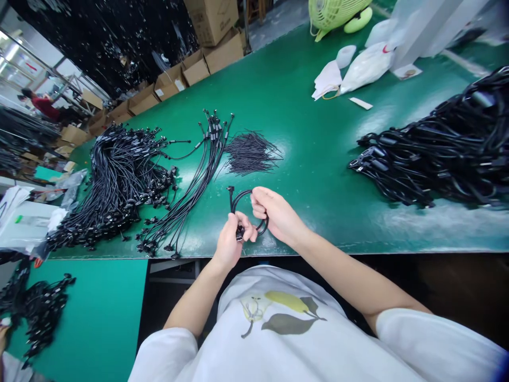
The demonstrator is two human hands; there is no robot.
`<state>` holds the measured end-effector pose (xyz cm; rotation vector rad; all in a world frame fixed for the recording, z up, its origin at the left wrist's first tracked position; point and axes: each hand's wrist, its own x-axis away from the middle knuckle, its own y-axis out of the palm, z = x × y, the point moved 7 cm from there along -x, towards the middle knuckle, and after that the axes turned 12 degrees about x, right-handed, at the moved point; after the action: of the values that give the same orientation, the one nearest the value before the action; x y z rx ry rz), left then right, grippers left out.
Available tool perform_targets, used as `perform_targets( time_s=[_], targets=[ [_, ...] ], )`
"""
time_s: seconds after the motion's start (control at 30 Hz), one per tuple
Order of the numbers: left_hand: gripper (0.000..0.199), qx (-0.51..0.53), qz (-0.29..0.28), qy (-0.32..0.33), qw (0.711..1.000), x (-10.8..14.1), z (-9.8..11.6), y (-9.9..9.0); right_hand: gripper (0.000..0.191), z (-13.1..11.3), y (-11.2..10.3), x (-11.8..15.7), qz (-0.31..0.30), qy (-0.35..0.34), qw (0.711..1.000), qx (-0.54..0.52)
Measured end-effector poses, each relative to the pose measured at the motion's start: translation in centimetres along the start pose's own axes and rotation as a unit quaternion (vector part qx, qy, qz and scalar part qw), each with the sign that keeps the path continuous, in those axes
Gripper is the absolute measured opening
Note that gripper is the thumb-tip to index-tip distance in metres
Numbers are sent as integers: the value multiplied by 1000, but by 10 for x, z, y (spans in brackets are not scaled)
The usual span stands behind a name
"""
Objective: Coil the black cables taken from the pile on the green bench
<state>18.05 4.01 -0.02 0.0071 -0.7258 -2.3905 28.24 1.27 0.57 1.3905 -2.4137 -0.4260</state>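
Observation:
Near the front edge of the green table (318, 159), a black cable (242, 194) is bent into a loop between my hands. My left hand (234, 236) is closed around its lower left part, with one connector standing up above the fingers and another showing below them. The right side of the loop is pinched in the fingers of my right hand (276, 212). Beyond my hands lies a pile of short thin black ties (253, 153). A bunch of straight black cables (199, 178) lies to the left of it.
A large heap of black cables (119, 175) covers the table's left part, and bundled cables (437, 143) lie at the right. Farther back are a white bag (368, 69) and a green fan (336, 16). Cardboard boxes (170, 82) line the far edge. Another person's hand (3, 334) shows at lower left.

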Motion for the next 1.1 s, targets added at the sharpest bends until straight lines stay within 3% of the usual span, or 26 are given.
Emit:
perform_targets(
  time_s=[0.17,0.3,0.43,0.6,0.73,0.9,0.97,1.1],
  targets=[
    [43,-167,-38,-20,985,6,-8,-9,47,11,13,8,7,50,996,-70],
    [49,-277,-118,-76,951,12,-21,-9,47,9,21,16,-2,-16,1000,-5],
    [58,-275,-182,-106,938,19,-28,-6,45,-2,26,18,-61,-62,996,27],
    [61,-245,-102,-45,963,13,-20,-3,43,-5,25,9,-47,-20,999,-18],
    [52,-60,-43,-113,991,14,-34,3,45,0,26,0,-38,37,997,-59],
    [47,55,1,-144,988,17,-34,9,47,2,24,-7,-51,82,991,-94],
    [46,76,12,-146,986,18,-31,10,46,4,21,-10,-41,74,993,-83],
    [44,127,38,-178,975,20,-34,9,41,4,9,-15,-18,-18,1000,14]
  ],
)
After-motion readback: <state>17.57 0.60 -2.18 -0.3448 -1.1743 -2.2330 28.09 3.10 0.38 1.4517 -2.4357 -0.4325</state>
